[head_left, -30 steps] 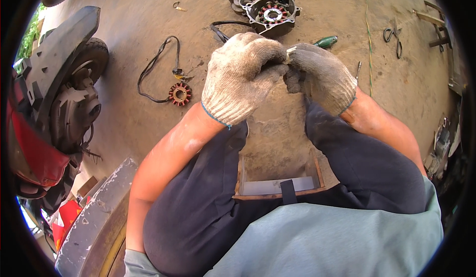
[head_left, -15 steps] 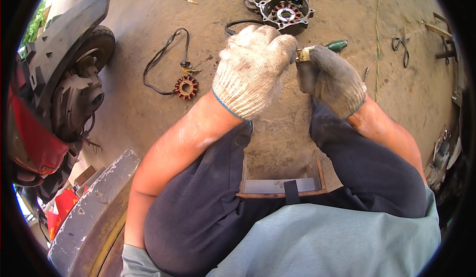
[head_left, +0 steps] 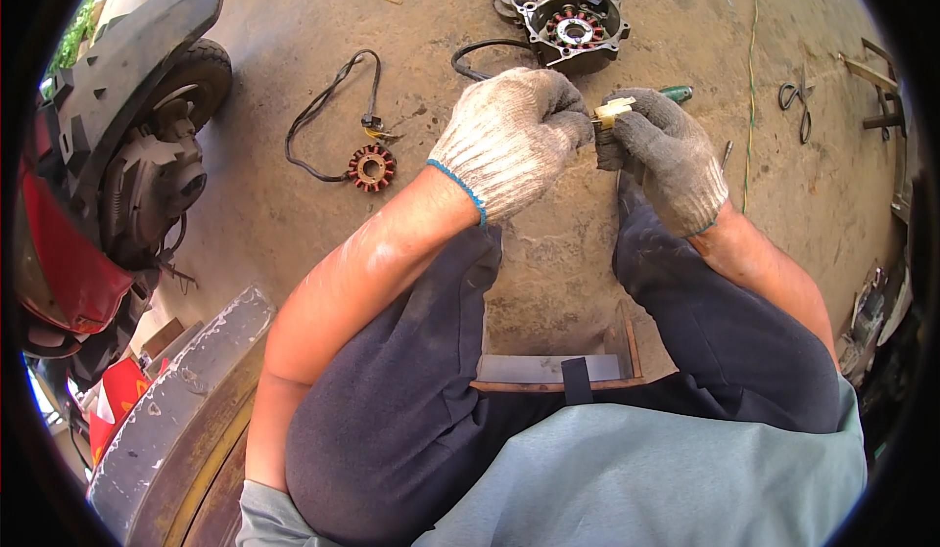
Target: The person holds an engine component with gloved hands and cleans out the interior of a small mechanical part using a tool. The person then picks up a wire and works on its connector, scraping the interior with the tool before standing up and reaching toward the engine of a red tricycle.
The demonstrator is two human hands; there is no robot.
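Both of my hands wear knitted work gloves, dirty on the fingers. My right hand (head_left: 676,150) pinches a small cream plastic connector (head_left: 614,110) between thumb and fingers. Close to its left, my left hand (head_left: 509,145) is closed with its fingertips bunched; what they grip is hidden. Beyond my hands, an engine side cover (head_left: 597,46) lies on the floor with a stator coil (head_left: 574,30) inside it. A black cable (head_left: 480,47) runs out from the cover and passes behind my left glove. The green handle (head_left: 677,93) of a tool shows past my right hand.
Left on the floor lies a second stator (head_left: 372,168) with its black lead (head_left: 311,116). A red motor scooter (head_left: 78,243) stands at far left. Scissors (head_left: 798,104), a thin yellow-green cord (head_left: 752,87) and a metal-framed object (head_left: 881,96) are at right.
The connector has turned, showing more of its cream side, and my right fingers have shifted around it. My left hand has tipped slightly and stays closed. The whole view has shifted a little.
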